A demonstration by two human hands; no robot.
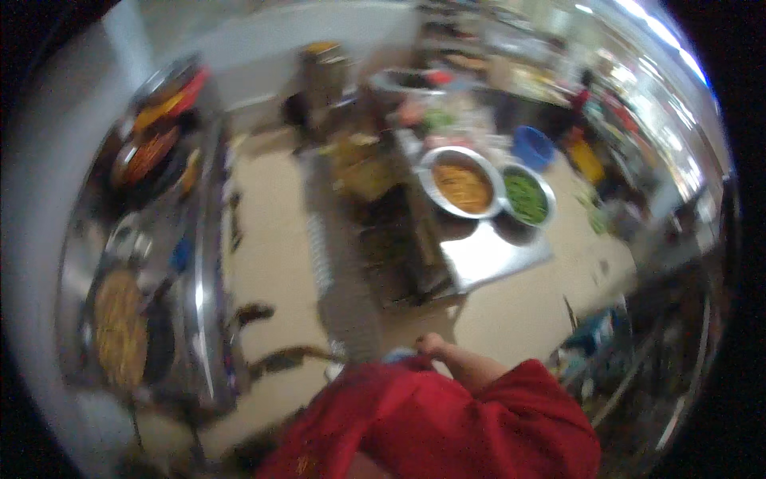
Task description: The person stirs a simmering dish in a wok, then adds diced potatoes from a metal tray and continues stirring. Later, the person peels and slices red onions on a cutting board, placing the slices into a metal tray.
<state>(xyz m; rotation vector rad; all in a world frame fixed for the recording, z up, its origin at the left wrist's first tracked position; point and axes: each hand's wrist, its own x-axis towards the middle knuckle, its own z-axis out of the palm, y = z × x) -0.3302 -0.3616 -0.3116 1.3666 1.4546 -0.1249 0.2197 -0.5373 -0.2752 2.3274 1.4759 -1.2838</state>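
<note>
My right hand [429, 344] is low in front of my red top [419, 413], blurred, its fingers partly hidden. Close by it is a patch of pale blue cloth [398, 355]; whether I grip it cannot be made out. My left hand is out of view. Beyond the right hand stands a dark, box-like unit [398, 251] with a brownish heap [359, 161] on its far part. To its right, a metal basin [498, 200] holds orange-yellow food [461, 187]. Beside that, a smaller metal bowl holds chopped greens [526, 197].
A steel cooking counter [203, 311] runs along the left, bearing a round pan of yellowish food [119, 329] and a pan of reddish food [146, 158]. A blue plastic tub [532, 148] stands behind the bowls. Pale floor [272, 239] lies between counter and unit. Racks [634, 365] are at right.
</note>
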